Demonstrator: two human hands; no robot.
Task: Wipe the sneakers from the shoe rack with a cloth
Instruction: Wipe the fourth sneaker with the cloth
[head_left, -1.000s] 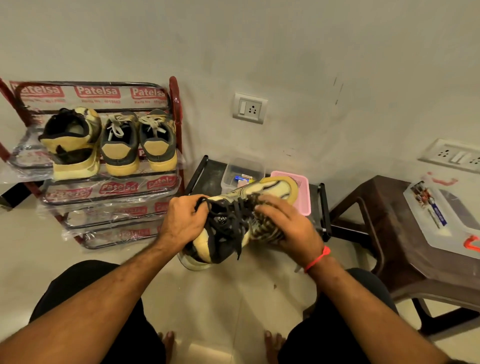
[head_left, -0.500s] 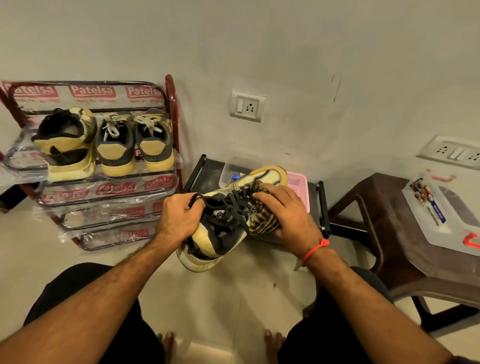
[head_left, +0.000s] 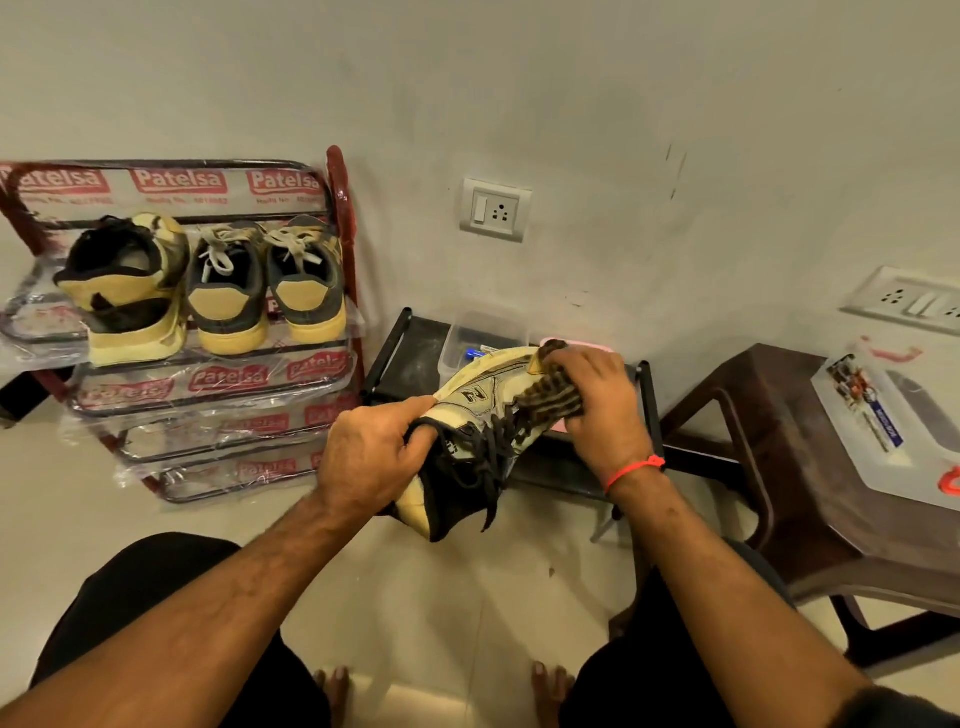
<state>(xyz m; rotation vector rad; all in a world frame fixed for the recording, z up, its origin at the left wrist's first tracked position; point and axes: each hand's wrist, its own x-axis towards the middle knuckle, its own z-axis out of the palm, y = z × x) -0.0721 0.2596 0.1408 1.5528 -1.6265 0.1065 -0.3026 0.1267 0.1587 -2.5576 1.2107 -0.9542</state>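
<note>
Your left hand (head_left: 371, 457) has its grip curled round the heel collar of the cream-and-black sneaker (head_left: 480, 431), held in the air above the tiled floor. Your right hand (head_left: 597, 402) presses a striped, ribbed cloth (head_left: 550, 395) against its toe. Just behind stands a low black rack (head_left: 415, 353). Farther left, the plastic-wrapped red shoe rack (head_left: 340, 260) carries three more sneakers (head_left: 228, 291) on its top shelf.

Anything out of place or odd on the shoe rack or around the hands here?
The rack is still in its printed plastic wrap, which hangs loose and crumpled off the shelves. The leftmost sneaker sits tilted, unlike the pair beside it. Nothing spilled.
</note>
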